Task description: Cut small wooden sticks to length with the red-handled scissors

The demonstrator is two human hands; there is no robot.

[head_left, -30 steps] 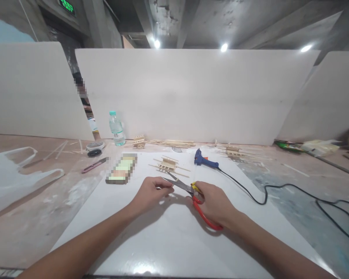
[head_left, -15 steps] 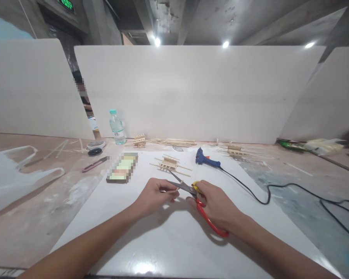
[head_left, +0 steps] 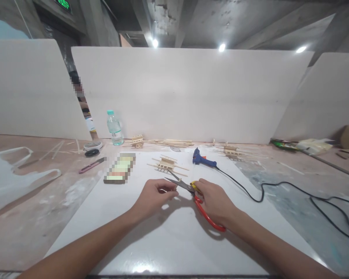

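My right hand (head_left: 213, 199) grips scissors (head_left: 186, 186) by their red and yellow handles. Their blades stand apart and point left, above the white board (head_left: 151, 248). My left hand (head_left: 154, 195) is pinched just below the blades, closed on a small wooden stick (head_left: 180, 179). Only a pale bit of that stick shows between the blades; my fingers hide most of it. Beyond the blade tips lies a small wooden model cart (head_left: 166, 164) with long thin shafts.
A blue glue gun (head_left: 203, 159) lies right of the cart, its black cord (head_left: 247, 193) trailing right. A blurred-out phone-like slab (head_left: 120, 168), a utility knife (head_left: 93, 165) and a water bottle (head_left: 115, 128) are leftward. Wooden sticks (head_left: 171, 143) and more models (head_left: 230, 149) line the back panel.
The whole view has shifted slightly. My left fingers have drawn a little down from the blades, and less of the stick shows. My right hand keeps its grip on the scissors.
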